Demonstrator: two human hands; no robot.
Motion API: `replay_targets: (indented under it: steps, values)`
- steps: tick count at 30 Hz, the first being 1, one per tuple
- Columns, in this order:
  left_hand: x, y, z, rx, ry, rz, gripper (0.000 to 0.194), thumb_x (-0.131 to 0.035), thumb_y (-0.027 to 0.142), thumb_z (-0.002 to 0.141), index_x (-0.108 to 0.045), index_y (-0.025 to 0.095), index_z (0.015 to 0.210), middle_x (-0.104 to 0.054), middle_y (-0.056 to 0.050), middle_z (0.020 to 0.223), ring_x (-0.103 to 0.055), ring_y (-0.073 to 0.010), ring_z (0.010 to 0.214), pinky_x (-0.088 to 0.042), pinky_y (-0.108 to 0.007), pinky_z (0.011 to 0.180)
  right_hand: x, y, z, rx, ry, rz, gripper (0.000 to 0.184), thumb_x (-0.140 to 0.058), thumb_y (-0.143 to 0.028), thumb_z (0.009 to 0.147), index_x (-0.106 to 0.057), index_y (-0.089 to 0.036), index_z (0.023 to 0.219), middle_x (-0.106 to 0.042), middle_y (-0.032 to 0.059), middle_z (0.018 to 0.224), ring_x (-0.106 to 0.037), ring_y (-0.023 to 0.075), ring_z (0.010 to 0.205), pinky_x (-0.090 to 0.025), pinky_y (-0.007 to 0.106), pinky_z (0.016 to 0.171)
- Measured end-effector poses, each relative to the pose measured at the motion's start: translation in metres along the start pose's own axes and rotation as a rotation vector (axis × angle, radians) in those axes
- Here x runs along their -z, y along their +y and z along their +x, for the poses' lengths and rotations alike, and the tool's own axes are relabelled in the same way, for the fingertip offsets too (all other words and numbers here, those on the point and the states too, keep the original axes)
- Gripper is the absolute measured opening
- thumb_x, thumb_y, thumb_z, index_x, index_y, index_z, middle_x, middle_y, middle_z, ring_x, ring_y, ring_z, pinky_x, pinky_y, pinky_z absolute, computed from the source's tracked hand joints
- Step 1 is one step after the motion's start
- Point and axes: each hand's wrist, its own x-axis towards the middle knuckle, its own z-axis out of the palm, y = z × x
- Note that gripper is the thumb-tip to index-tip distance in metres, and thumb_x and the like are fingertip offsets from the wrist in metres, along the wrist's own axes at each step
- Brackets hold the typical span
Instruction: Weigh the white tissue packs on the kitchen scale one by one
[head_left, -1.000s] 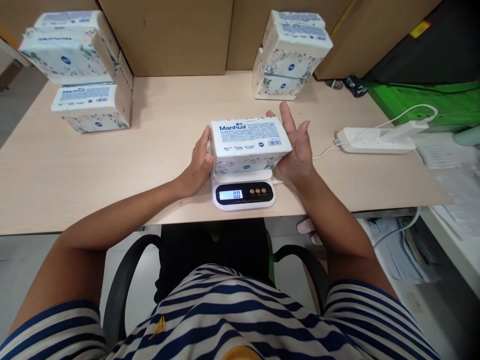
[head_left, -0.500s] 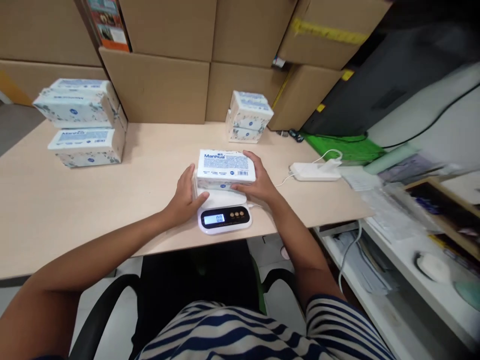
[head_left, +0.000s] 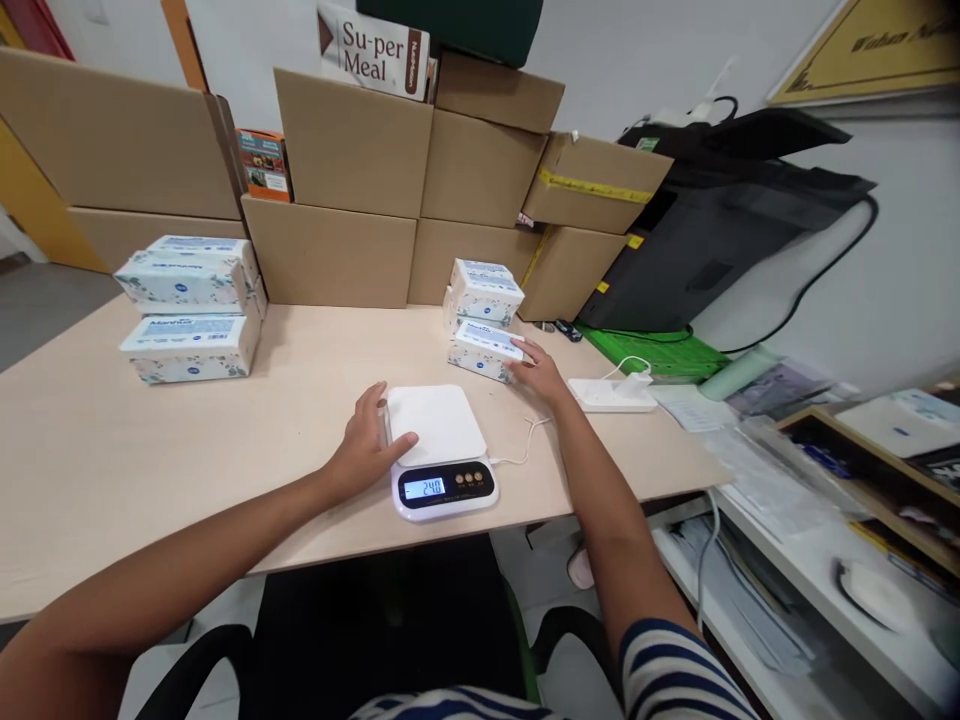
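Observation:
A white kitchen scale (head_left: 437,427) sits near the table's front edge, its platform bare and its lit display showing what looks like 24.0. My left hand (head_left: 367,445) is at the scale's left side, fingers apart, thumb over the platform's edge. My right hand (head_left: 538,374) grips the right end of a Manhua tissue pack (head_left: 484,351), a white packet with blue print and a leaf pattern. That pack is low, directly in front of the right-hand stack of tissue packs (head_left: 486,290), and partly covers it.
Another stack of tissue packs (head_left: 187,348) stands at the table's left. Cardboard boxes (head_left: 334,255) line the back. A white power strip (head_left: 611,394) lies to the right, near a green mat (head_left: 649,355). A thin white cable (head_left: 531,440) runs from the scale.
My right hand has carried the tissue pack from over the scale to the right stack. My left hand stays by the scale, without the pack. The display went from 0.0 to about 24.0; the view tilted up.

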Motion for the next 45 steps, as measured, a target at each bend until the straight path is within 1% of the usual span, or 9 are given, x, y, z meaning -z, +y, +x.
replay_targets:
  steps: [7, 16, 26, 29, 32, 36, 40, 42, 45]
  values:
    - [0.002, 0.0, 0.0, 0.052, 0.0, -0.029, 0.109, -0.075, 0.073, 0.092, -0.02, 0.026, 0.174, -0.019, -0.026, 0.188, -0.038, -0.0495, 0.173, -0.038, -0.075, 0.139, -0.01, -0.018, -0.017, 0.113, 0.034, -0.262, 0.052, -0.051, -0.032, 0.106, -0.077, -0.016, 0.149, -0.058, 0.0224, 0.173, -0.044, 0.0402, 0.168, -0.035, 0.067, 0.142]
    - [0.0, -0.006, 0.003, -0.006, 0.046, -0.035, 0.091, -0.061, 0.073, 0.104, -0.023, 0.028, 0.174, -0.024, -0.024, 0.186, -0.046, -0.0439, 0.169, -0.04, -0.07, 0.14, -0.02, -0.053, -0.02, 0.132, -0.144, -0.695, 0.064, -0.043, -0.027, 0.108, -0.059, -0.013, 0.169, -0.057, 0.0232, 0.175, -0.048, 0.0435, 0.162, -0.052, 0.064, 0.124]
    - [-0.008, -0.022, 0.013, -0.116, 0.133, 0.02, 0.099, -0.05, 0.085, 0.104, -0.021, 0.022, 0.176, -0.023, -0.028, 0.187, -0.044, -0.0438, 0.169, -0.037, -0.069, 0.141, -0.029, -0.053, -0.033, 0.016, -0.063, -0.749, 0.073, -0.054, -0.033, 0.104, -0.051, -0.016, 0.175, -0.036, 0.0265, 0.187, -0.022, 0.0537, 0.177, -0.021, 0.086, 0.135]
    - [0.02, -0.034, 0.037, -0.151, 0.306, 0.186, 0.102, -0.052, 0.087, 0.101, -0.03, 0.019, 0.174, -0.025, -0.029, 0.187, -0.028, -0.0459, 0.177, -0.022, -0.071, 0.145, -0.031, -0.05, -0.045, 0.086, 0.033, -0.726, 0.075, -0.057, -0.044, 0.103, -0.055, -0.014, 0.171, -0.027, 0.0308, 0.189, -0.018, 0.0588, 0.177, -0.018, 0.09, 0.134]
    - [0.081, -0.047, 0.053, -0.089, 0.501, 0.356, 0.108, -0.066, 0.086, 0.094, -0.039, 0.015, 0.171, -0.024, -0.031, 0.189, -0.014, -0.0505, 0.181, -0.007, -0.075, 0.145, -0.028, -0.049, -0.051, 0.166, 0.169, -0.663, 0.072, -0.053, -0.052, 0.106, -0.062, -0.012, 0.166, -0.027, 0.0319, 0.188, -0.014, 0.0608, 0.177, -0.016, 0.09, 0.134]
    - [0.152, -0.065, 0.042, 0.171, 0.691, 0.634, 0.104, -0.079, 0.071, 0.09, -0.047, 0.014, 0.172, -0.02, -0.027, 0.193, 0.005, -0.0549, 0.181, 0.012, -0.08, 0.139, -0.022, -0.045, -0.055, 0.231, 0.313, -0.58, 0.068, -0.057, -0.054, 0.105, -0.065, -0.017, 0.162, -0.026, 0.0306, 0.187, -0.01, 0.0657, 0.176, -0.013, 0.097, 0.129]
    - [0.167, -0.073, 0.029, 0.504, 0.649, 0.831, 0.094, -0.064, 0.06, 0.101, -0.037, 0.017, 0.18, -0.018, -0.022, 0.195, -0.004, -0.0512, 0.181, -0.01, -0.078, 0.141, -0.025, -0.031, -0.05, 0.317, 0.411, -0.513, 0.061, -0.068, -0.049, 0.097, -0.07, -0.022, 0.151, -0.031, 0.027, 0.185, -0.013, 0.0701, 0.173, -0.011, 0.104, 0.122]
    - [0.168, -0.069, 0.031, 0.564, 0.649, 0.875, 0.093, -0.052, 0.065, 0.106, -0.032, 0.017, 0.183, -0.024, -0.023, 0.193, -0.017, -0.0488, 0.179, -0.025, -0.072, 0.138, -0.029, -0.024, -0.048, 0.357, 0.429, -0.516, 0.057, -0.069, -0.047, 0.096, -0.072, -0.025, 0.149, -0.033, 0.0259, 0.184, -0.015, 0.0686, 0.173, -0.013, 0.101, 0.124]
    - [0.187, -0.058, 0.044, 0.553, 0.573, 0.979, 0.092, -0.033, 0.073, 0.109, -0.045, 0.013, 0.177, -0.04, -0.027, 0.184, -0.032, -0.0503, 0.171, -0.029, -0.068, 0.136, -0.037, -0.02, -0.046, 0.401, 0.418, -0.545, 0.053, -0.069, -0.046, 0.097, -0.074, -0.025, 0.146, -0.036, 0.0262, 0.182, -0.017, 0.0664, 0.173, -0.016, 0.099, 0.125]
